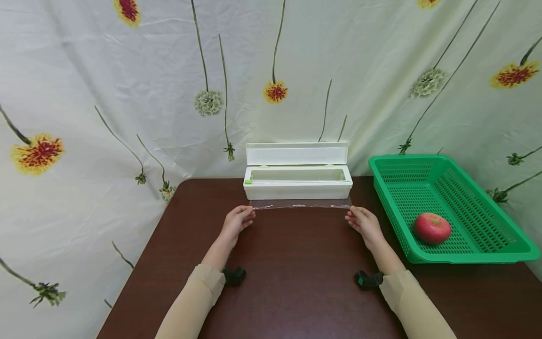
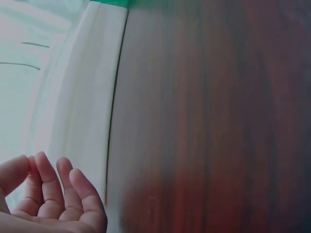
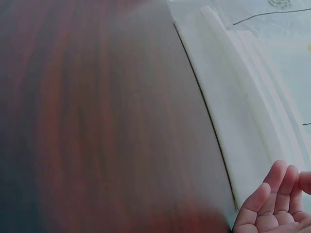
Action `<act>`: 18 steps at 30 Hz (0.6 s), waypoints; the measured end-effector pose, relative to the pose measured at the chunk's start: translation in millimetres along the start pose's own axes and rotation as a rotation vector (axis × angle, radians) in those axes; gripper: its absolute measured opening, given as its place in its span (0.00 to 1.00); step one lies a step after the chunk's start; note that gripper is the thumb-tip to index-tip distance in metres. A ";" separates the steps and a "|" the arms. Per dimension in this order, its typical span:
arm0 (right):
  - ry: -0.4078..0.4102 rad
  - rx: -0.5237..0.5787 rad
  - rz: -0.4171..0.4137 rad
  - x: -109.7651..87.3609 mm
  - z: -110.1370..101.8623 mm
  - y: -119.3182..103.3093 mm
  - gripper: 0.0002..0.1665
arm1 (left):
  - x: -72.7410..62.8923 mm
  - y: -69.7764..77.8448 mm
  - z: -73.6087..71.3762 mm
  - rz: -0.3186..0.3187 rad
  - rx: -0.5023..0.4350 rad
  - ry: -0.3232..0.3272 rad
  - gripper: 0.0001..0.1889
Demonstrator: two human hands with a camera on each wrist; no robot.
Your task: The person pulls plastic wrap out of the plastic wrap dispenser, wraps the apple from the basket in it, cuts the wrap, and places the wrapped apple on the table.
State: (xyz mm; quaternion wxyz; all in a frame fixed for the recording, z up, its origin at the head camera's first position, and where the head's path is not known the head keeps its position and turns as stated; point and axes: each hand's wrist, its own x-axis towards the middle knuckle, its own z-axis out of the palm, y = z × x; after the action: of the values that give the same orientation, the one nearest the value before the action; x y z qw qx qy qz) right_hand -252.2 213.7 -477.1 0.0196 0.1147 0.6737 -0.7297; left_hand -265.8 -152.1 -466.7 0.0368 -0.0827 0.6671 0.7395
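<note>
A sheet of clear plastic wrap (image 1: 300, 203) stretches out from the front of a white wrap dispenser box (image 1: 297, 191), whose lid (image 1: 297, 154) stands raised at the back. My left hand (image 1: 238, 223) pinches the left corner of the film between thumb and fingertips. At the opposite corner, my right hand (image 1: 365, 225) pinches the film the same way. Both wrist views show the thumb meeting the fingers beside the box, with the other fingers loosely bent; the film itself is hard to make out there. A small green tab (image 1: 248, 181) sits at the box's left end.
To the right stands a green plastic basket (image 1: 487, 221) with a red apple (image 1: 432, 228) inside. Everything rests on a dark brown table (image 1: 292, 278). Behind it hangs a white flowered curtain (image 1: 169, 70), close to the back of the box.
</note>
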 end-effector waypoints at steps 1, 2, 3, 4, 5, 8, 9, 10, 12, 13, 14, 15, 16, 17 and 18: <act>0.000 0.002 0.000 -0.5 -0.2 0.3 0.25 | -0.7 -0.3 -0.2 0.003 0.007 -0.001 0.07; -0.001 0.004 0.000 -1.3 -0.5 0.3 0.25 | 1.3 -3.6 -0.9 0.008 0.007 0.001 0.07; -0.003 0.004 -0.001 -1.9 -0.8 0.4 0.25 | 0.8 -3.8 -1.2 0.012 0.012 -0.001 0.07; -0.005 0.004 -0.002 -2.7 -1.1 0.6 0.24 | 0.8 -4.5 -1.4 0.010 0.012 0.001 0.06; -0.006 0.003 -0.002 -3.5 -1.4 0.9 0.24 | 0.6 -5.1 -1.7 0.010 0.014 0.001 0.06; -0.012 0.004 -0.006 -6.0 -2.3 1.3 0.25 | 0.0 -6.5 -2.3 0.007 0.025 -0.003 0.07; -0.015 0.003 -0.008 -6.6 -2.6 1.6 0.26 | -0.2 -6.9 -2.3 0.004 0.029 -0.002 0.07; -0.017 0.006 -0.010 -7.0 -2.9 1.8 0.27 | -0.5 -7.3 -2.3 0.002 0.026 -0.001 0.07; -0.021 0.011 -0.013 -7.8 -3.3 2.2 0.27 | -1.2 -8.1 -2.7 0.003 0.030 -0.006 0.07; -0.023 0.013 -0.014 -8.2 -3.4 2.3 0.26 | -1.7 -8.6 -3.0 0.005 0.034 -0.008 0.07; -0.024 0.014 -0.015 -8.7 -3.4 2.3 0.25 | -2.3 -8.9 -3.0 0.005 0.032 -0.006 0.07; -0.028 0.016 -0.019 -9.2 -3.6 2.3 0.24 | -3.1 -9.1 -3.0 0.006 0.032 -0.006 0.07; -0.027 0.018 -0.018 -9.6 -3.7 2.2 0.23 | -3.7 -9.6 -3.3 0.009 0.036 -0.008 0.07; -0.026 0.017 -0.019 -10.2 -3.8 2.1 0.21 | -4.4 -9.9 -3.7 0.012 0.043 -0.011 0.07; -0.026 0.017 -0.020 -10.5 -3.9 2.1 0.20 | -5.1 -10.2 -3.7 0.012 0.043 -0.011 0.07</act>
State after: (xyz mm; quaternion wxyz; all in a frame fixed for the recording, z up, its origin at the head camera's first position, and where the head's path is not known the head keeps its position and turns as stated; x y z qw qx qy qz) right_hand -241.0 216.1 -477.4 0.0198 0.0987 0.6684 -0.7370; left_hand -258.8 -154.4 -476.1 0.0377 -0.0737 0.6832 0.7255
